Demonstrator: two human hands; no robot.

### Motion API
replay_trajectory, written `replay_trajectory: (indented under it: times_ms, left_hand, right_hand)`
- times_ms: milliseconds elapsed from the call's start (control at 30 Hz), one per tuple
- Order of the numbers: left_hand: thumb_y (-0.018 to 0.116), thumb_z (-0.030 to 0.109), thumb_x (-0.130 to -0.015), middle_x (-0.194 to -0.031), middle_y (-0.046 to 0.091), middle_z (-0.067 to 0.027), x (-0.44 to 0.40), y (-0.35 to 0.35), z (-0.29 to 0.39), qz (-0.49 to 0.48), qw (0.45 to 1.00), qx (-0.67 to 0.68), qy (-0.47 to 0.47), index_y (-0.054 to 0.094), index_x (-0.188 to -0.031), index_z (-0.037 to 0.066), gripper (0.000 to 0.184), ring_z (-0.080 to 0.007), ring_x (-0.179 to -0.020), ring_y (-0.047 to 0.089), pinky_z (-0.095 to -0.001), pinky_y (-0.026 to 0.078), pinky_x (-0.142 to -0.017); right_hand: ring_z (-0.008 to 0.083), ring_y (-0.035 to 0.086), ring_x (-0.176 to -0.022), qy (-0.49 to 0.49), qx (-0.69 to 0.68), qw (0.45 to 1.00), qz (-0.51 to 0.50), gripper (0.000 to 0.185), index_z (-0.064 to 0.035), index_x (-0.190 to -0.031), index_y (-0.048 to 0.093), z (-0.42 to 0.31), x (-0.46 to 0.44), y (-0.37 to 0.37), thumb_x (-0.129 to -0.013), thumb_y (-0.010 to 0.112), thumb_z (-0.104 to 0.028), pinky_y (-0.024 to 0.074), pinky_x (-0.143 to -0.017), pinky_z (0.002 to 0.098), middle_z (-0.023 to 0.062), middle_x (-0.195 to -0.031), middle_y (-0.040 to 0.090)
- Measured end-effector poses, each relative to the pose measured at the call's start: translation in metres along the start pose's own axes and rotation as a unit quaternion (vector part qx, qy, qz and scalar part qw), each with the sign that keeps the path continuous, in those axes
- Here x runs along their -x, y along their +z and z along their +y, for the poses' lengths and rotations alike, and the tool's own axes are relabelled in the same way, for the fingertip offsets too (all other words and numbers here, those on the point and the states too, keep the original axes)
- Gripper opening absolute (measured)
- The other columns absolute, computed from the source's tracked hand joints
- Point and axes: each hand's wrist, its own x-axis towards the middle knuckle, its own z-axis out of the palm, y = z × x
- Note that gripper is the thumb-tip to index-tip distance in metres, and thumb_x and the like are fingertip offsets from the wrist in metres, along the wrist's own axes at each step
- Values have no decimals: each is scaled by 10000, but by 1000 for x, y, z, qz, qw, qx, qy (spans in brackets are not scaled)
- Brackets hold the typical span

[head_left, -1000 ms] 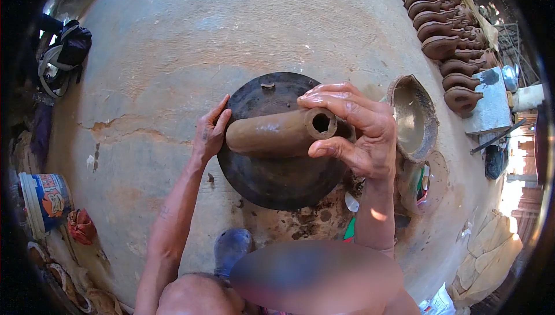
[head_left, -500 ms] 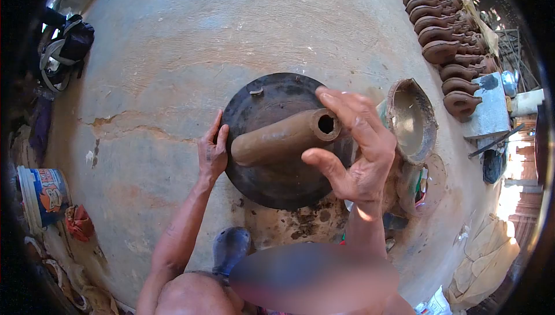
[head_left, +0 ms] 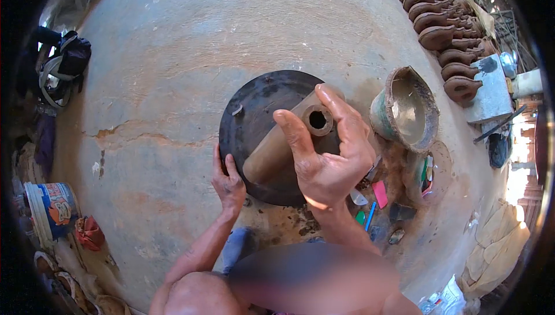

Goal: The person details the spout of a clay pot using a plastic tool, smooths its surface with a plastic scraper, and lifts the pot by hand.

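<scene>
A tall, hollow clay cylinder (head_left: 272,152) stands on a dark round potter's wheel (head_left: 243,136) and appears slanted in this view. Its round mouth faces up toward me. My left hand (head_left: 229,188) grips the wheel's left rim, thumb over the edge and a finger along the side. Around the mouth of the cylinder hovers my right hand (head_left: 338,162), open, with thumb and fingers spread on either side; I cannot tell whether it touches the clay. A small clay scrap (head_left: 237,110) lies on the wheel's left part.
Right of the wheel sits a crusted bucket (head_left: 384,112) of cloudy water. Small tools, including a pink scraper (head_left: 380,193) and a blue stick (head_left: 370,215), lie below it. Several brown clay pieces (head_left: 436,37) line the upper right. A labelled bucket (head_left: 55,208) stands left.
The wheel has turned counterclockwise, carrying the scrap from its top toward its left. My right hand has moved left over the cylinder's mouth. My left hand stays at the rim.
</scene>
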Motion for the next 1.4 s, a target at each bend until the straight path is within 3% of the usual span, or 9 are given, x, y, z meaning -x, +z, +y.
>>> replay_trajectory:
  times_ms: [133, 367, 567, 667, 833, 900, 1067, 1233, 1400]
  left_hand:
    - [548, 164, -1095, -1420, 639, -267, 21, 0, 3, 6, 999, 4, -37, 465, -1560, -13, 505, -348, -1304, 635, -422, 480, -1102]
    - [562, 183, -1102, -1465, 617, -245, 8, -5, -4, -33, 997, 30, -65, 432, -1593, -1, 541, -307, -1328, 620, -398, 475, -1112]
    - [561, 178, -1108, -1517, 588, -233, -13, -12, -13, -79, 994, 66, -45, 418, -1605, -13, 551, -254, -1371, 589, -362, 463, -1124]
    - [557, 164, -1113, -1525, 587, -197, -24, -12, -17, -97, 992, 74, -28, 415, -1615, 1, 547, -217, -1342, 591, -344, 467, -1113]
    - [555, 146, -1117, -1556, 563, -161, -48, -16, -35, -128, 991, 7, 22, 406, -1632, 29, 549, -185, -1327, 584, -325, 465, -1112]
    - [556, 137, -1116, -1574, 548, -149, -58, -12, -36, -154, 982, 105, -3, 420, -1629, 42, 540, -187, -1351, 569, -325, 457, -1123]
    - [588, 155, -1092, -1567, 558, -200, -65, -13, -23, -151, 986, 75, -10, 464, -1595, 17, 537, -225, -1434, 532, -338, 411, -1176]
    - [600, 147, -1084, -1578, 545, -203, -54, -15, -23, -130, 990, 53, 27, 462, -1593, 12, 545, -249, -1457, 519, -347, 408, -1183]
    - [610, 146, -1080, -1554, 571, -202, -52, -13, -30, -125, 988, 88, 8, 475, -1594, 39, 541, -240, -1424, 551, -339, 432, -1157]
  right_hand:
    - [280, 731, -1060, 15, 19, 999, -32, 556, -7, -1131, 774, 0, 0, -2, -750, 964, -365, 474, -988, 390, 126, -1107, 789]
    - [300, 689, -1192, -1, -11, 989, -148, 590, -31, -1224, 768, 14, -16, -34, -761, 942, -354, 457, -1019, 419, 152, -1195, 772]
    - [322, 684, -1264, -55, -231, 902, -359, 404, -57, -1303, 758, 67, -58, -49, -911, 785, -149, 448, -1114, 436, 127, -1232, 784]
    - [325, 692, -1247, -9, -273, 919, -285, 384, -33, -1281, 763, 75, -54, -45, -921, 779, -164, 475, -1099, 436, 118, -1217, 791]
    - [334, 668, -1242, -100, -235, 904, -343, 566, -37, -1236, 770, 48, -66, -35, -743, 933, -262, 500, -1067, 426, 124, -1221, 774]
    - [330, 675, -1219, -93, -242, 901, -348, 577, -40, -1231, 772, 57, -66, -31, -722, 943, -252, 505, -1056, 421, 118, -1197, 780]
    - [311, 685, -1170, -85, -216, 923, -308, 600, -43, -1199, 786, 54, -50, -32, -659, 970, -229, 523, -1006, 400, 103, -1132, 792]
    - [266, 709, -1076, -82, -106, 979, -152, 434, -73, -1060, 829, 45, -23, -38, -668, 964, -201, 536, -918, 382, 63, -1009, 804]
    - [274, 704, -1032, -112, -118, 979, -126, 372, -98, -939, 812, 61, -23, -54, -635, 983, -225, 540, -905, 393, 42, -938, 789]
